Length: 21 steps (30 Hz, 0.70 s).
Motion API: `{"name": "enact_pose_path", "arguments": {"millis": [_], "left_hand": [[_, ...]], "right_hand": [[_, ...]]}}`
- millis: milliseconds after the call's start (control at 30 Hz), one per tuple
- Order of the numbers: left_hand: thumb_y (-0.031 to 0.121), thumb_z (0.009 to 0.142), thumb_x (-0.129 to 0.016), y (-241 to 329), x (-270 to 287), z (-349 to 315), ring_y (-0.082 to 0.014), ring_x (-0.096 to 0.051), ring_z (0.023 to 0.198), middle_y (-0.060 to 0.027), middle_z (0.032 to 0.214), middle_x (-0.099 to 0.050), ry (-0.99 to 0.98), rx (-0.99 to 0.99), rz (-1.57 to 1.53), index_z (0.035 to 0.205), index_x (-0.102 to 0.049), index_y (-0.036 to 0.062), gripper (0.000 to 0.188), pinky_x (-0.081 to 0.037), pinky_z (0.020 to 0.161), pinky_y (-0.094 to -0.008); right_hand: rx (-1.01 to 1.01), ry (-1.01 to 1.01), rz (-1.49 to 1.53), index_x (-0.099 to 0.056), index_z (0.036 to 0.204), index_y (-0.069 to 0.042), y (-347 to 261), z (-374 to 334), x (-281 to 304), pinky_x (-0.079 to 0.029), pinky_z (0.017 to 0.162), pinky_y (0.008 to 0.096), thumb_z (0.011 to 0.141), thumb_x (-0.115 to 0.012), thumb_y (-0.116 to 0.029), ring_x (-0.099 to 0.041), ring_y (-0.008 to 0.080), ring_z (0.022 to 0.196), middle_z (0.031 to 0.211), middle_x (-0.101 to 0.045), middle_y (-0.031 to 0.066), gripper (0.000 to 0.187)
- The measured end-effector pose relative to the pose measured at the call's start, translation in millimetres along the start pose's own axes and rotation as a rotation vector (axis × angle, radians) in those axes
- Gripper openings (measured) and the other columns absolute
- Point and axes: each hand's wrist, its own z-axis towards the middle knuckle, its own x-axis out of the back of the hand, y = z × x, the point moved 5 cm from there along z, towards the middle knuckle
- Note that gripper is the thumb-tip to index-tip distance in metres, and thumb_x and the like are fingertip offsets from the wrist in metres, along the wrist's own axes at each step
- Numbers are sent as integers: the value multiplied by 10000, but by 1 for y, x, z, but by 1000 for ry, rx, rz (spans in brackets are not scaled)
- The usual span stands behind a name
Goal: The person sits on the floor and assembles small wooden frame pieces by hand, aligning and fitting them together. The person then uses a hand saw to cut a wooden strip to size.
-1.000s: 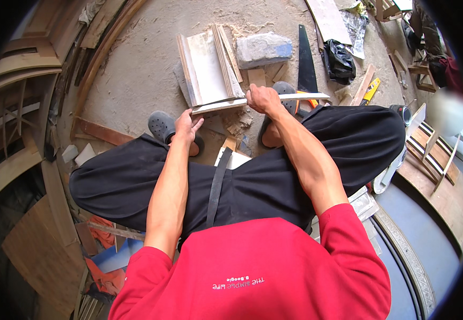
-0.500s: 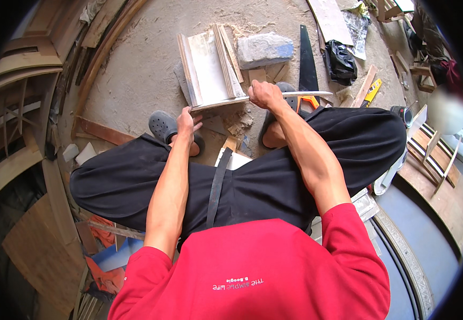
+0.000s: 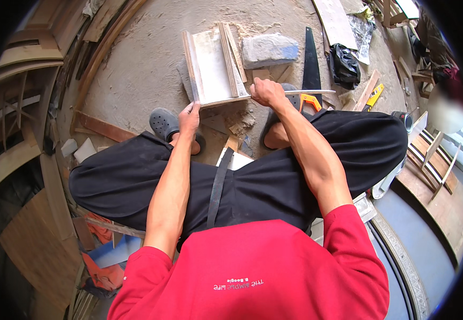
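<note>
A shallow wooden frame (image 3: 210, 66) with a whitish board face and plywood strips along its sides lies on the ground ahead of my feet. A thin pale strip (image 3: 309, 92) runs along the frame's near edge and sticks out to the right. My right hand (image 3: 267, 93) is closed round this strip by the frame's near right corner. At the near left corner, my left hand (image 3: 190, 117) pinches the strip's end against the frame; its fingertips are partly hidden.
Beyond the frame lies a grey block (image 3: 270, 50). A handsaw (image 3: 311, 58) with an orange handle lies right of it, near a black plastic bag (image 3: 344, 66) and a yellow cutter knife (image 3: 374, 96). Wooden panels (image 3: 23, 122) stand at left. Offcuts lie between my grey clogs (image 3: 163, 125).
My left hand's fingers, spread before, have closed at the near left corner. The view has shifted slightly; my right hand keeps its grip on the strip.
</note>
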Motion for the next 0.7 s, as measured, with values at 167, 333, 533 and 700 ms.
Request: {"name": "enact_pose_path", "arguments": {"millis": [167,333,533,700], "left_hand": [[318,936,-613,3,1,0,-207,-592,1153,-163,1243,-647,4,-35,78,1270,-584,-70,513,-420,983,-282],[307,941,-602,13,-3,-5,-176,-614,1067,-131,1150,-689,-16,-41,19,1214,-629,-68,465,-444,928,-274],[283,941,-595,-18,6,11,-162,-618,1034,-103,1114,-697,26,66,-140,1177,-650,-74,432,-446,907,-262],[281,941,-615,-6,7,6,-146,-615,1029,-86,1146,-682,-12,23,-78,1223,-630,-57,441,-463,881,-259]], "right_hand": [[-13,-23,-13,-635,995,-23,-1,3,2,-516,830,525,906,-417,-339,-659,449,912,975,-679,270,394],[7,28,-7,-593,951,-21,9,7,-3,-509,791,558,932,-400,-338,-644,484,846,887,-661,302,372],[48,26,-12,-588,940,-22,5,8,-6,-508,781,561,934,-399,-336,-643,479,837,866,-658,302,367],[60,40,-23,-579,938,-23,4,8,-5,-507,776,561,937,-400,-335,-642,479,829,856,-657,298,360]]}}
